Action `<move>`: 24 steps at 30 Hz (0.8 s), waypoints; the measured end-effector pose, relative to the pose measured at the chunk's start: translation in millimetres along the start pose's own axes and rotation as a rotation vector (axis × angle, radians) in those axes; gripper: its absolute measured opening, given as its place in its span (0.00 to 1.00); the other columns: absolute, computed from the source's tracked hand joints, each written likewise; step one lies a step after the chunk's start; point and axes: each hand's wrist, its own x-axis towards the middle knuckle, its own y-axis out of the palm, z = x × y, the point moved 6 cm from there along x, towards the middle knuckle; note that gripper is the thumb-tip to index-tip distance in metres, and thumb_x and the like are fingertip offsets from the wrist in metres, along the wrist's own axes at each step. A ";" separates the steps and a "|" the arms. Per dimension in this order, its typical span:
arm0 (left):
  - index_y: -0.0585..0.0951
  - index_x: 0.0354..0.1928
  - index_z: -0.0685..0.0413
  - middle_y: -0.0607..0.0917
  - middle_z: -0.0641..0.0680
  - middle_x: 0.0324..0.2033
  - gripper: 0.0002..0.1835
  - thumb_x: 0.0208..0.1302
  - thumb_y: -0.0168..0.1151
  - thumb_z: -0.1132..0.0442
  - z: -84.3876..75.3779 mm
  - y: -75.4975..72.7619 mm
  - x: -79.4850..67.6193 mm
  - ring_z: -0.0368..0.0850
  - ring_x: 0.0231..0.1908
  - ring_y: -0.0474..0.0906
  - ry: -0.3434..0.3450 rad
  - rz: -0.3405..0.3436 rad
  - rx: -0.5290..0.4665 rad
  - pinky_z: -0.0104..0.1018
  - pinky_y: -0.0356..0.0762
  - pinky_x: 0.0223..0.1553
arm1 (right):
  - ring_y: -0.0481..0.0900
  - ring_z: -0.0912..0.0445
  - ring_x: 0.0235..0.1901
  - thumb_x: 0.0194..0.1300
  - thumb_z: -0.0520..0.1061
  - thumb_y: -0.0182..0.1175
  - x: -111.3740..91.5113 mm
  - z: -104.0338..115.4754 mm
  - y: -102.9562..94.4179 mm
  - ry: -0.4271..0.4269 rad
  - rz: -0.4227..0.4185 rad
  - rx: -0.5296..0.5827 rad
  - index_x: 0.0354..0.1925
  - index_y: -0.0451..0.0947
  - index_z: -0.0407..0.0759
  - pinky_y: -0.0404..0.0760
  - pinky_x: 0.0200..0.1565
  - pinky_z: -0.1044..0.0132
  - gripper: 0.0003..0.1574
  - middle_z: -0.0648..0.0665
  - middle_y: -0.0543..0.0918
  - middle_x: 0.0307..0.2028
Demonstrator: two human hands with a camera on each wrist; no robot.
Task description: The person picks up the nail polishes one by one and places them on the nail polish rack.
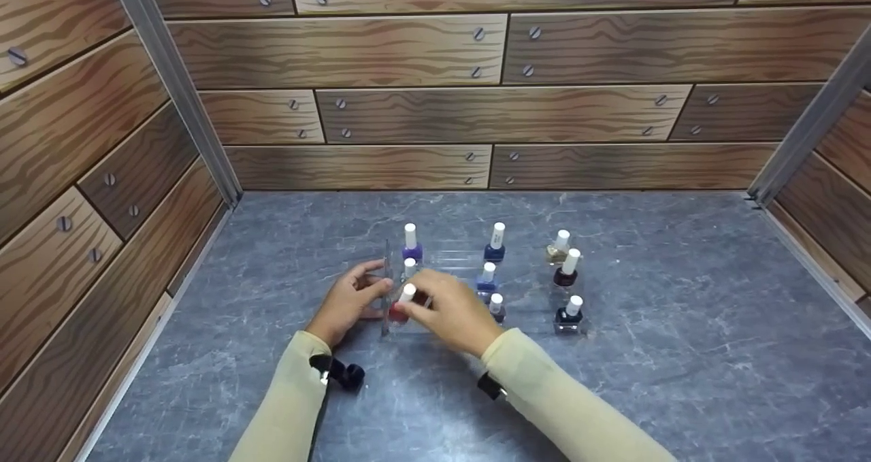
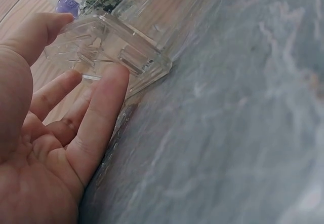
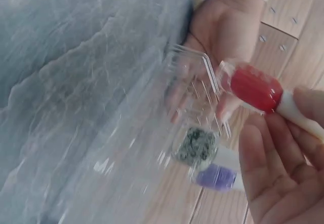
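In the right wrist view my right hand (image 3: 283,168) pinches a red nail polish bottle (image 3: 253,88) by its white cap, tilted over the near left end of a clear plastic rack (image 3: 205,64). At the rack's left end panel, my left hand (image 1: 348,302) holds its fingers loosely extended, with thumb and fingertips right at the panel. A glittery dark green nail polish (image 3: 196,145) and a purple nail polish (image 3: 216,176) stand in the rack behind the red one. Part of the rack's front is hidden by my right hand (image 1: 452,309) in the head view.
In the rack's middle stand a dark blue bottle (image 1: 495,251), a lighter blue one (image 1: 486,282) and a dark one (image 1: 497,312). To the right are a gold bottle (image 1: 558,250), a dark red one (image 1: 565,275) and a black one (image 1: 569,318). Wood-patterned walls (image 1: 408,115) surround the grey tabletop (image 1: 680,353).
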 end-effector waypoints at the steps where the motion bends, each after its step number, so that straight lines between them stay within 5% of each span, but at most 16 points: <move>1: 0.75 0.71 0.53 0.84 0.61 0.53 0.31 0.69 0.71 0.56 0.4 -0.6 -0.3 0.51 0.50 0.84 -0.004 -0.002 0.001 0.46 0.91 0.43 | 0.79 0.61 0.35 0.70 0.50 0.67 -0.5 -2.2 -2.9 0.016 -0.022 0.028 0.39 0.83 0.49 0.83 0.38 0.68 0.07 0.53 0.83 0.37; 10: 0.76 0.70 0.52 0.85 0.59 0.52 0.30 0.68 0.71 0.55 -1.8 -5.3 -1.5 0.51 0.51 0.83 -0.006 -0.027 0.001 0.46 0.91 0.42 | 0.81 0.59 0.39 0.71 0.46 0.67 -1.5 -22.5 -12.7 0.096 -0.150 0.110 0.41 0.84 0.47 0.87 0.44 0.65 0.05 0.52 0.83 0.38; 24: 0.74 0.71 0.55 0.84 0.60 0.51 0.32 0.68 0.71 0.57 -0.2 -0.4 -0.1 0.54 0.52 0.82 -0.007 -0.011 -0.005 0.45 0.92 0.39 | 0.79 0.59 0.34 0.71 0.49 0.68 7.5 -29.4 -1.1 0.106 -0.040 -0.107 0.35 0.79 0.51 0.83 0.37 0.63 0.08 0.53 0.80 0.35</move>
